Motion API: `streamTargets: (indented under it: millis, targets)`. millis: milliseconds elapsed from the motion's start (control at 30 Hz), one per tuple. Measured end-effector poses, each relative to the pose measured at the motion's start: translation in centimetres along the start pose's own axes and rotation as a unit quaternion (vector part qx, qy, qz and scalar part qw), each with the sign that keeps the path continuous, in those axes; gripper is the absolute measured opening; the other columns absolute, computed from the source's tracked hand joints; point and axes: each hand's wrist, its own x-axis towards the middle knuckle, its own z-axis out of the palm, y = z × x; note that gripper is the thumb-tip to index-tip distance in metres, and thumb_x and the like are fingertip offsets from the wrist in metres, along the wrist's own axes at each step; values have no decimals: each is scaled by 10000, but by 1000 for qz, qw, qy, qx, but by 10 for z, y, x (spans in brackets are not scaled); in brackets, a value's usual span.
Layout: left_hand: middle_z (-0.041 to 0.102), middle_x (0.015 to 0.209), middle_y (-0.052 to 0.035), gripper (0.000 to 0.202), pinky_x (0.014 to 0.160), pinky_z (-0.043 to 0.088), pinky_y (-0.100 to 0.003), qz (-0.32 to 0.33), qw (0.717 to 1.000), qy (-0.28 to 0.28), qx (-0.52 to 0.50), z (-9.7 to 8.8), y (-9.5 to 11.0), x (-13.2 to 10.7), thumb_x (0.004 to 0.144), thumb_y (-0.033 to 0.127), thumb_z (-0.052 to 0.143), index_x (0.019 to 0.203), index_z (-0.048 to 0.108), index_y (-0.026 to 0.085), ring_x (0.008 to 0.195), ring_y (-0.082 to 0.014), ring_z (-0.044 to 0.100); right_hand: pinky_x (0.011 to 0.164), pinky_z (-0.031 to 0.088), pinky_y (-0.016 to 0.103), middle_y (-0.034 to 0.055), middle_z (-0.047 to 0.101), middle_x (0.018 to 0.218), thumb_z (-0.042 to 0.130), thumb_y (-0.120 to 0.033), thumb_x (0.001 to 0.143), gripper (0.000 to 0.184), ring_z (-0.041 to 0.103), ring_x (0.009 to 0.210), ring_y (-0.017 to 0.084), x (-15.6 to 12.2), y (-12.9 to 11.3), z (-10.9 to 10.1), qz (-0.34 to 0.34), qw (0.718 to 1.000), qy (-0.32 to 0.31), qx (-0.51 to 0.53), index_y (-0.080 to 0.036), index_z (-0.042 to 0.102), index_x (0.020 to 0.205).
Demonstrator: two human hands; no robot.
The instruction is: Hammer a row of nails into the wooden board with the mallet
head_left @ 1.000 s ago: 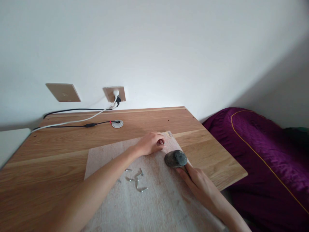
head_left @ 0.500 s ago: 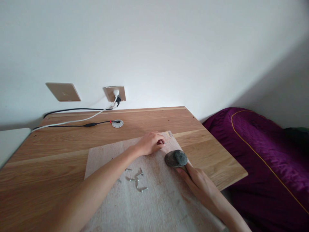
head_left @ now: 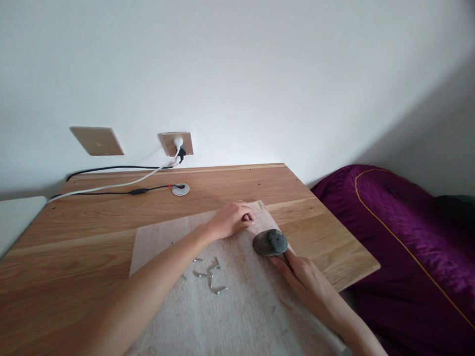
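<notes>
My left hand (head_left: 234,219) rests near the far right corner of a pale wooden board (head_left: 237,306). Its fingers are pinched on a small screw (head_left: 253,219), of which only a glint shows. Just to the right, my right hand (head_left: 297,271) is closed round the handle of a mallet (head_left: 270,243). The mallet's dark, worn head is close to the left fingertips but apart from them. Several loose silver screws (head_left: 212,281) lie on the board beside my left forearm. Most of the mallet's handle is hidden by my right hand.
The board lies on a wooden desk (head_left: 326,237) against a white wall. Black and white cables (head_left: 122,187) run across the desk's back left, near a socket (head_left: 185,143) and a round cable grommet (head_left: 181,189). Purple bedding (head_left: 393,247) is beyond the right edge.
</notes>
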Motion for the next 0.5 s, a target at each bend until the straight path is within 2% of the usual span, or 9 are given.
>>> streamTargets:
  millis: [133, 267, 367, 500]
  targets:
    - [747, 829, -32, 129, 786, 460, -292, -3, 1000, 0, 7, 0, 0, 1, 943, 261, 781, 834, 760, 195, 858, -212, 672, 740, 496, 342, 55, 797, 903, 397, -515, 1096, 342, 778, 870, 293, 0, -4, -6, -7, 1000, 0, 12, -261, 613, 1019]
    - [751, 819, -23, 145, 765, 452, -293, -10, 1000, 2, 13, -1, 1, 0, 935, 194, 751, 791, 761, 199, 833, -203, 670, 719, 508, 334, 64, 804, 889, 432, -517, 1078, 354, 762, 829, 289, 5, -8, -18, -6, 998, 59, 6, -258, 653, 983]
    - [757, 845, -33, 114, 765, 457, -294, -11, 1000, 6, 16, -3, 2, -1, 915, 141, 726, 828, 779, 193, 842, -202, 675, 693, 496, 331, 67, 792, 839, 449, -520, 1059, 349, 749, 781, 286, 18, -11, -30, -12, 996, 90, -22, -260, 656, 950]
    - [775, 892, -43, 134, 794, 469, -288, 8, 1000, -4, 17, -3, 3, -2, 907, 111, 701, 869, 798, 196, 874, -199, 687, 725, 494, 334, 87, 794, 897, 437, -470, 1039, 307, 765, 869, 302, 40, -17, -38, -36, 994, 93, -45, -258, 648, 965]
